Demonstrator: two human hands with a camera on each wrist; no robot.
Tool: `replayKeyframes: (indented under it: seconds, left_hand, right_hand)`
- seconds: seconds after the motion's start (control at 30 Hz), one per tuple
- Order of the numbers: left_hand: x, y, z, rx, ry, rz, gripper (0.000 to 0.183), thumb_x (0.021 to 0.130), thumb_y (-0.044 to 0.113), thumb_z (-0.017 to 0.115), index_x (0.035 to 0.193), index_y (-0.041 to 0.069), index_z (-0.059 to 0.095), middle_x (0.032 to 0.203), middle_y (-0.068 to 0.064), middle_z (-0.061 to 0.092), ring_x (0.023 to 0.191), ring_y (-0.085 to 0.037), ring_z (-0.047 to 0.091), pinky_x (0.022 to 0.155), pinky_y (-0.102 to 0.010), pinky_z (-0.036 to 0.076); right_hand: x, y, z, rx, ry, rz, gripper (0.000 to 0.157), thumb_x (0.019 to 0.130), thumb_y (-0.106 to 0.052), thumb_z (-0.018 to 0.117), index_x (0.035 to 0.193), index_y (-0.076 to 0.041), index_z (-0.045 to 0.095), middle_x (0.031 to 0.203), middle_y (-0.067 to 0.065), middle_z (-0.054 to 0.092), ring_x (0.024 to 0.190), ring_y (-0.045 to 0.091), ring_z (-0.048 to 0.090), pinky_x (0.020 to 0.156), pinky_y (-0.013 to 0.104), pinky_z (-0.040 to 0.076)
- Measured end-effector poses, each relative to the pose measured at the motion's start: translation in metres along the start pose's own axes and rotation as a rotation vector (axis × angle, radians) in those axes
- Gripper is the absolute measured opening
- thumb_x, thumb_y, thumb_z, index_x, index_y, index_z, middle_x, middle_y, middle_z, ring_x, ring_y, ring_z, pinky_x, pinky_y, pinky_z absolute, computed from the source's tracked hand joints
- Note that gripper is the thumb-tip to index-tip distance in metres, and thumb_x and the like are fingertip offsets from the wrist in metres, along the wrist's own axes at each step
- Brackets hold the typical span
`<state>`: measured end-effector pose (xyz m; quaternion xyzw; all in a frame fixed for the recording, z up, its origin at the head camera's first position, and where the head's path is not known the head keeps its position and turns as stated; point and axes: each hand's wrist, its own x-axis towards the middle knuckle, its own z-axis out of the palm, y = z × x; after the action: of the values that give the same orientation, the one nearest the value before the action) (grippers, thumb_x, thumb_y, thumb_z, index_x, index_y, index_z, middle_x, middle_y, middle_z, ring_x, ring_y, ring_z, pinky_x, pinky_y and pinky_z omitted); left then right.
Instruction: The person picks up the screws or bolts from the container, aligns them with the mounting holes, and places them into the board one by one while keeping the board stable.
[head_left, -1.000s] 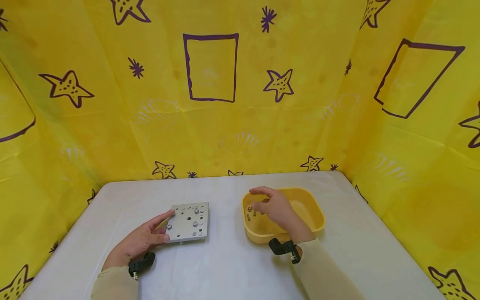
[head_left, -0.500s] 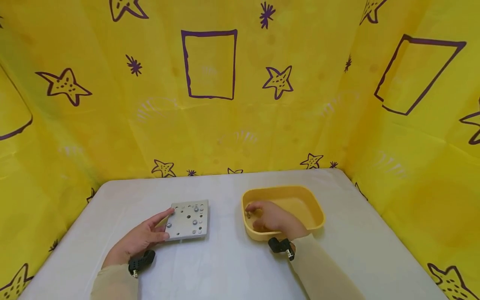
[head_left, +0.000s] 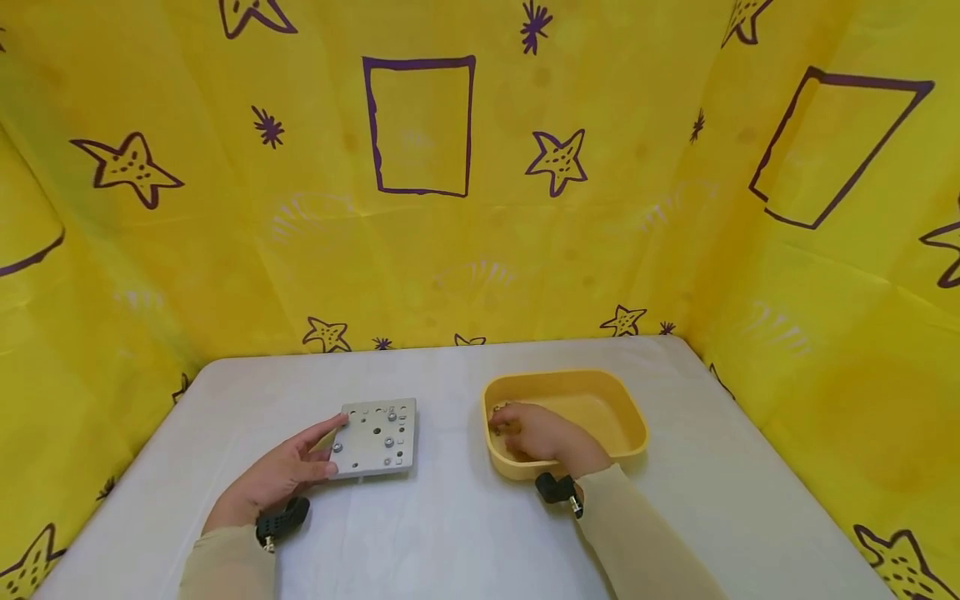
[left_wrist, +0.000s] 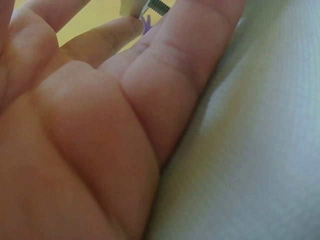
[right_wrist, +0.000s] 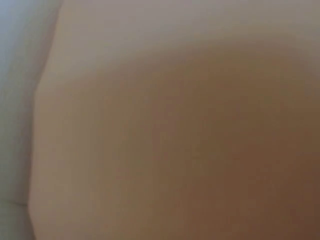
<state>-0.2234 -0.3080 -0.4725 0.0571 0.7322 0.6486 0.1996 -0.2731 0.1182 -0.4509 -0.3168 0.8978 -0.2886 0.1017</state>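
A square grey metal plate (head_left: 375, 437) with holes and a few bolts screwed into it lies on the white table (head_left: 450, 517). My left hand (head_left: 330, 446) steadies its left edge, with the index finger straight on the far corner and the thumb at the near corner. In the left wrist view the palm (left_wrist: 100, 125) fills the frame, and a bolt thread (left_wrist: 159, 5) shows at the fingertips. My right hand (head_left: 504, 421) reaches into the yellow tray (head_left: 600, 377), its fingers curled onto small bolts (head_left: 497, 410) in the left corner. The right wrist view is a tan blur.
Yellow sheets with purple stars and rectangles wall the table on three sides. The tray stands right of the plate, with a strip of bare table between them. A black wrist camera (head_left: 558, 490) sits by the tray's near rim.
My right hand dropped from above the tray into its left corner and curled its fingers onto the small bolts. The left hand and the plate stayed put.
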Motion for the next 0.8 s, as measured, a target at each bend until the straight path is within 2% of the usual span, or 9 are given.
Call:
replayKeyframes:
  seconds: [0.13, 0.33, 0.47, 0.67, 0.8]
  left_hand:
    - [-0.0004, -0.0013, 0.0009, -0.022, -0.021, 0.006, 0.086, 0.088, 0.007, 0.076, 0.159, 0.015, 0.027, 0.163, -0.022, 0.01, 0.129, -0.028, 0.05, 0.097, -0.033, 0.048]
    - [0.0001, 0.0012, 0.0022, 0.003, 0.035, -0.018, 0.087, 0.085, 0.009, 0.078, 0.158, 0.021, 0.033, 0.164, -0.018, 0.01, 0.133, -0.032, 0.045, 0.096, -0.034, 0.049]
    - [0.0008, 0.0022, 0.0018, 0.011, 0.033, -0.01, 0.086, 0.086, 0.009, 0.078, 0.158, 0.021, 0.033, 0.164, -0.02, 0.009, 0.133, -0.033, 0.045, 0.096, -0.034, 0.049]
    - [0.0009, -0.0019, 0.0014, -0.017, -0.026, 0.012, 0.086, 0.09, 0.007, 0.074, 0.16, 0.015, 0.025, 0.163, -0.021, 0.008, 0.132, -0.025, 0.047, 0.098, -0.032, 0.047]
    - [0.0008, -0.0027, 0.0016, -0.026, -0.043, 0.029, 0.086, 0.09, 0.006, 0.073, 0.16, 0.013, 0.023, 0.163, -0.022, 0.009, 0.13, -0.023, 0.049, 0.097, -0.032, 0.048]
  right_hand:
    - [-0.001, -0.001, 0.0018, -0.043, 0.01, -0.03, 0.031, 0.09, 0.0, 0.063, 0.119, -0.008, 0.069, 0.121, 0.006, 0.064, 0.116, 0.025, 0.056, 0.104, 0.044, 0.041]
    - [0.002, -0.0037, 0.0018, -0.138, 0.037, -0.046, 0.026, 0.086, -0.001, 0.067, 0.11, -0.008, 0.074, 0.114, 0.005, 0.067, 0.111, 0.025, 0.058, 0.1, 0.041, 0.044]
    - [0.0027, -0.0065, 0.001, -0.17, 0.056, 0.0, 0.021, 0.086, -0.002, 0.067, 0.104, -0.01, 0.076, 0.107, 0.003, 0.07, 0.109, 0.024, 0.06, 0.099, 0.04, 0.045]
    - [0.0019, -0.008, 0.0031, -0.175, 0.071, 0.08, 0.019, 0.085, -0.001, 0.068, 0.095, -0.013, 0.078, 0.097, -0.003, 0.067, 0.093, 0.017, 0.06, 0.091, 0.037, 0.049]
    - [0.0019, -0.0093, 0.0033, -0.201, 0.071, 0.093, 0.017, 0.085, -0.001, 0.069, 0.093, -0.013, 0.078, 0.094, -0.004, 0.066, 0.089, 0.016, 0.06, 0.088, 0.036, 0.05]
